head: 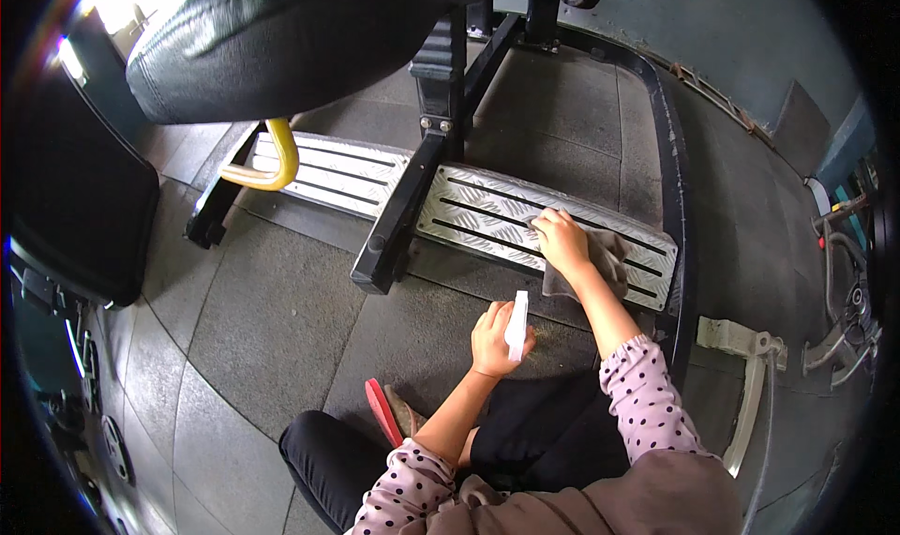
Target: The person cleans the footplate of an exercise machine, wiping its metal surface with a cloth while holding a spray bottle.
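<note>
My right hand (562, 241) presses a grey-brown cloth (606, 257) onto the right-hand diamond-plate footplate (485, 215) of a gym machine. Part of the cloth hangs over the plate's near edge. Dark anti-slip strips run along the metal. Closer to my body, my left hand (492, 341) grips a white plastic object (518, 327) that looks like the head of a spray bottle; whatever is below it is hidden by the hand. That hand is above the rubber floor, apart from the plate.
A black steel beam (402, 215) divides this plate from a second footplate (337, 173). Overhead at left is a black padded seat (295, 43) with a yellow handle (281, 159) beneath. The black frame (671, 155) curves along the right. A pale metal stand (749, 387) is beside me.
</note>
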`<state>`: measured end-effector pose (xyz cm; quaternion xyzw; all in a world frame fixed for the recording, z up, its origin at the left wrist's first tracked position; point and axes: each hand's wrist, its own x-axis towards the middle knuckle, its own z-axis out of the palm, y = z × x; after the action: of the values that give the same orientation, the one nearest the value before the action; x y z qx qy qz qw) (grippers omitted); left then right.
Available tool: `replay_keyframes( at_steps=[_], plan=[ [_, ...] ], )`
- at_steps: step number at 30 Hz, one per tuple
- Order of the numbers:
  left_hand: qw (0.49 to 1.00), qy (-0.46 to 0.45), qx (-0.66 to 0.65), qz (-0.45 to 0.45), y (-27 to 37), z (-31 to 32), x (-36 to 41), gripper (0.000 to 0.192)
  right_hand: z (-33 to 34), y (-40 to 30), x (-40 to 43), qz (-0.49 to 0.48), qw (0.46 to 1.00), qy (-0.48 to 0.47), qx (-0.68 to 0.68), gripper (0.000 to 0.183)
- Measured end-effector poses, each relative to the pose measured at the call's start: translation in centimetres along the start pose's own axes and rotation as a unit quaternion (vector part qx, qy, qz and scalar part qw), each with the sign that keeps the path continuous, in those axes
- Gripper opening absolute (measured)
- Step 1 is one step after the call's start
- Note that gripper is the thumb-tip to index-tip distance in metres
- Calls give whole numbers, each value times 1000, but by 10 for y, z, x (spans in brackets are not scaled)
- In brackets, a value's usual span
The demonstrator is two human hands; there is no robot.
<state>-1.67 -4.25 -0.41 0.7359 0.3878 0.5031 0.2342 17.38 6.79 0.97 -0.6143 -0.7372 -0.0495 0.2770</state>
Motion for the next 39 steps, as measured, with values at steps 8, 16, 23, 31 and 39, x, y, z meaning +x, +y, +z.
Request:
replay_keyframes(
  at_steps=[8,16,23,31,39],
  plan=[
    [998,-59,-3,-32,2,3,26,26,-61,5,-50,203,940,228,151,15],
    [982,-148,-19,-115,-15,15,67,27,-80,24,-55,245,920,287,111,17],
    [970,-209,42,-116,-7,28,73,31,-82,27,-56,245,918,288,117,17],
    [945,-286,133,-88,9,47,69,39,-89,34,-56,261,900,327,123,17],
    [981,-55,93,-161,0,31,59,28,-89,42,-57,253,901,330,127,17]
  ],
)
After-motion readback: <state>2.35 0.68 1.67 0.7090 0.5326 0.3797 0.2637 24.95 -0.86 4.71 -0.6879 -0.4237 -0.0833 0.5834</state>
